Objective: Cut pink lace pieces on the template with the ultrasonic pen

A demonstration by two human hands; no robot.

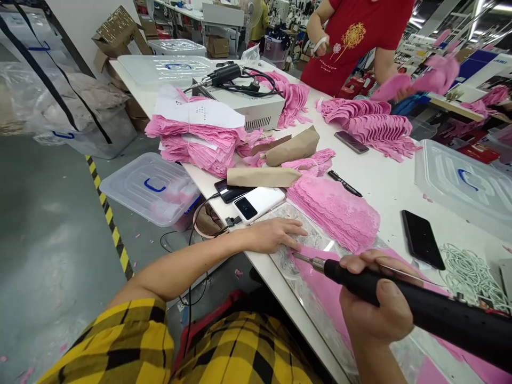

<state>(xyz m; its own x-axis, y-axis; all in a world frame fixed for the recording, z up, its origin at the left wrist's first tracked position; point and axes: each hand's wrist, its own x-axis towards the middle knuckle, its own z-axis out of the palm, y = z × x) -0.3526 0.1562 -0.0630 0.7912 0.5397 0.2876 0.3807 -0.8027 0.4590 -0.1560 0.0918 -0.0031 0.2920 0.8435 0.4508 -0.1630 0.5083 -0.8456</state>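
My right hand (378, 298) is wrapped round a thick black handheld power tool (424, 306) with a slim metal tip. The tip meets the edge of a flat pink fabric piece (320, 282), close to my left fingertips. My left hand (276, 234) lies flat, fingers stretched out, on a clear patterned sheet (286, 264) at the near table edge. Just beyond both hands lies a stack of pink lace-edged fabric pieces (334, 213). A white power bank (260, 204) with a lit display rests behind my left hand.
A grey box (262, 114) carries another corded black tool (228, 74). Around it are pink bundles (196, 146), brown paper pieces (264, 177), a marker (344, 183), a black phone (422, 239), pale cord (472, 272) and a plastic bin (464, 181). A co-worker in red (356, 42) stands opposite.
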